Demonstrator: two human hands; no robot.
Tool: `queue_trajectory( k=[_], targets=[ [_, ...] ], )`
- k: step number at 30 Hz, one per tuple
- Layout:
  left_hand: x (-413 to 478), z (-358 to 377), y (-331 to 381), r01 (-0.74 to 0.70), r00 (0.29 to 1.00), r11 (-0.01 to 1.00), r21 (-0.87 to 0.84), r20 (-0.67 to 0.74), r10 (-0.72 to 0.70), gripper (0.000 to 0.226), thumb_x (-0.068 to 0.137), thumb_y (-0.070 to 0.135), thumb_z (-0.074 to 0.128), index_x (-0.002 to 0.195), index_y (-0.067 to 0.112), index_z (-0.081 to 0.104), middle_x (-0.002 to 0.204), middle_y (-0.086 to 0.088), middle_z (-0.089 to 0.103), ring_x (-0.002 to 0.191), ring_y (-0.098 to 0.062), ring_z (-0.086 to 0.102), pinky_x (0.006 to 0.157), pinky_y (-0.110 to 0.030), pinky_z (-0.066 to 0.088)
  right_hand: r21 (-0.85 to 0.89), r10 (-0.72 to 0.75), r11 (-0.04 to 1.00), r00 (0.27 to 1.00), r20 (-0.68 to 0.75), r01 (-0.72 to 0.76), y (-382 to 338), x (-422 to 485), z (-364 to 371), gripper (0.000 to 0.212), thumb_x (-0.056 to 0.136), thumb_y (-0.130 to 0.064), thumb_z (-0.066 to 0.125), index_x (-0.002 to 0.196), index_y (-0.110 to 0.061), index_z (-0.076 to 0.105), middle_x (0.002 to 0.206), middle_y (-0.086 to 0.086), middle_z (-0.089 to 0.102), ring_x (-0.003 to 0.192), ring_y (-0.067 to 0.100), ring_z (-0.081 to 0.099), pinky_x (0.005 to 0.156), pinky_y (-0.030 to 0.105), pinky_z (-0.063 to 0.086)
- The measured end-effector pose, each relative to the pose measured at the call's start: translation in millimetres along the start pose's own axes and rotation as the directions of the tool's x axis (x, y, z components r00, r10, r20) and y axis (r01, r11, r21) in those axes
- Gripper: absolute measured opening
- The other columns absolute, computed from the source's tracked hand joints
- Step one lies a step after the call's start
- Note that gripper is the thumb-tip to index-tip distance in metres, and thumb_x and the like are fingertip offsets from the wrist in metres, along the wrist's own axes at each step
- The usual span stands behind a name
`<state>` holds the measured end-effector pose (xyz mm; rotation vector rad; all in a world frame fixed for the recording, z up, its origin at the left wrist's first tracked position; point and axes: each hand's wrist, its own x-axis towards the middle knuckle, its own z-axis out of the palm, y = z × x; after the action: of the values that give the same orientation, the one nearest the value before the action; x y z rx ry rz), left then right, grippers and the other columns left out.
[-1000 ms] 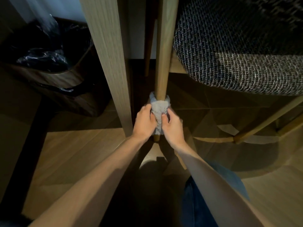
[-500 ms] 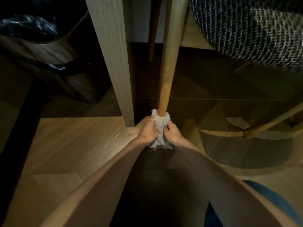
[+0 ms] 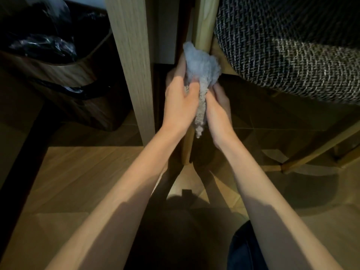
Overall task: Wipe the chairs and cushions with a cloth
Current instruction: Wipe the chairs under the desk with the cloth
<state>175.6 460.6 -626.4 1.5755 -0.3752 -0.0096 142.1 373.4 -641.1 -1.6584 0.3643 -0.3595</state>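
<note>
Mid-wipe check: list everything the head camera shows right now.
cloth: one, grey-blue, wrapped round the chair leg just under the seat cushion, tail hanging down
chair leg: one, light round wood, centre
seat cushion: one, black-and-white weave, upper right
square post: one, pale wood, left of the chair leg
bin: one, wood-look with black liner, upper left
slanted leg: at least one, light wood, right edge
floor: wood planks, below
trouser knee: one, dark blue, lower right
left hand: grips the cloth
right hand: grips the cloth
</note>
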Motion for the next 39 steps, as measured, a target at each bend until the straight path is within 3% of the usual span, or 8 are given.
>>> queue_trajectory(
  k=[2, 7, 14, 20, 27, 29, 33, 39],
  targets=[
    [-2, 0, -1, 0.047, 0.998, 0.995, 0.092, -0.034, -0.044, 0.040, 0.099, 0.011, 0.044, 0.138, 0.008, 0.042, 0.125, -0.007, 0.056, 0.105, -0.004, 0.058, 0.089, -0.024, 0.052, 0.066, 0.021, 0.998, 1.000, -0.012, -0.020, 7, -5, 3, 0.033, 0.101, -0.021, 0.042, 0.133, -0.022, 0.048, 0.137, 0.011, 0.049, 0.126, 0.022, 0.048, 0.109, 0.047, 0.038],
    [-25, -2, -38, 0.122, 0.988, 0.977, 0.174, 0.070, -0.136, 0.030, 0.101, 0.014, 0.040, 0.129, 0.008, 0.047, 0.123, -0.011, 0.055, 0.104, -0.013, 0.058, 0.094, -0.034, 0.050, 0.043, 0.071, 0.996, 0.996, 0.060, -0.073, 50, -13, 3, 0.034, 0.103, -0.021, 0.037, 0.135, -0.018, 0.049, 0.132, 0.008, 0.055, 0.124, 0.021, 0.051, 0.110, 0.047, 0.036],
    [-67, 0, -119, 0.366, 0.885, 0.885, 0.288, 0.186, -0.426, 0.043, 0.101, 0.015, 0.040, 0.143, 0.020, 0.033, 0.132, -0.002, 0.048, 0.103, -0.002, 0.053, 0.067, -0.005, 0.042, -0.048, 0.441, 0.897, 0.887, 0.137, -0.439, 121, -39, 3, 0.037, 0.104, -0.030, 0.034, 0.136, -0.021, 0.048, 0.105, -0.002, 0.065, 0.092, 0.008, 0.062, 0.074, 0.019, 0.046],
    [-80, -3, -154, 0.333, 0.803, 0.794, 0.509, 0.288, -0.522, 0.033, 0.100, 0.014, 0.042, 0.133, 0.018, 0.040, 0.116, -0.002, 0.053, 0.091, -0.003, 0.051, 0.069, -0.011, 0.044, 0.076, 0.586, 0.792, 0.788, 0.187, -0.606, 156, -54, 6, 0.034, 0.103, -0.015, 0.033, 0.135, -0.015, 0.045, 0.100, -0.001, 0.064, 0.073, -0.003, 0.068, 0.057, 0.011, 0.050],
    [-97, 9, -119, 0.526, 0.827, 0.785, 0.326, 0.018, -0.562, 0.012, 0.095, 0.019, 0.054, 0.107, 0.017, 0.052, 0.104, -0.005, 0.064, 0.091, -0.015, 0.063, 0.073, -0.025, 0.051, 0.216, 0.583, 0.753, 0.782, 0.220, -0.622, 128, -55, -14, 0.038, 0.099, -0.007, 0.036, 0.134, -0.010, 0.051, 0.117, 0.010, 0.064, 0.104, 0.019, 0.064, 0.090, 0.031, 0.053],
    [-107, 15, -98, 0.487, 0.866, 0.815, 0.314, -0.055, -0.497, 0.004, 0.094, 0.020, 0.056, 0.097, 0.019, 0.054, 0.094, -0.001, 0.065, 0.087, -0.016, 0.064, 0.072, -0.028, 0.051, 0.226, 0.600, 0.747, 0.780, 0.177, -0.625, 107, -59, -23, 0.035, 0.098, -0.007, 0.040, 0.130, -0.008, 0.055, 0.122, 0.016, 0.062, 0.104, 0.023, 0.063, 0.092, 0.032, 0.051],
    [-110, 51, -61, 0.484, 0.866, 0.855, 0.188, 0.039, -0.499, 0.006, 0.095, 0.014, 0.054, 0.098, 0.014, 0.058, 0.094, -0.007, 0.066, 0.090, -0.020, 0.065, 0.082, -0.039, 0.054, 0.142, 0.579, 0.805, 0.815, 0.027, -0.577, 74, -58, -62, 0.021, 0.100, -0.016, 0.044, 0.117, -0.015, 0.055, 0.097, 0.003, 0.065, 0.073, 0.007, 0.062, 0.053, 0.012, 0.048],
    [-89, 138, -34, 0.411, 0.837, 0.843, 0.347, 0.223, -0.499, 0.030, 0.092, 0.025, 0.058, 0.120, 0.014, 0.057, 0.119, -0.007, 0.062, 0.112, -0.023, 0.058, 0.095, -0.036, 0.047, -0.090, 0.471, 0.861, 0.852, -0.229, -0.500, 50, -64, -162, 0.011, 0.097, -0.011, 0.045, 0.099, -0.017, 0.055, 0.084, 0.001, 0.063, 0.076, 0.013, 0.063, 0.055, 0.018, 0.046]
  ],
)
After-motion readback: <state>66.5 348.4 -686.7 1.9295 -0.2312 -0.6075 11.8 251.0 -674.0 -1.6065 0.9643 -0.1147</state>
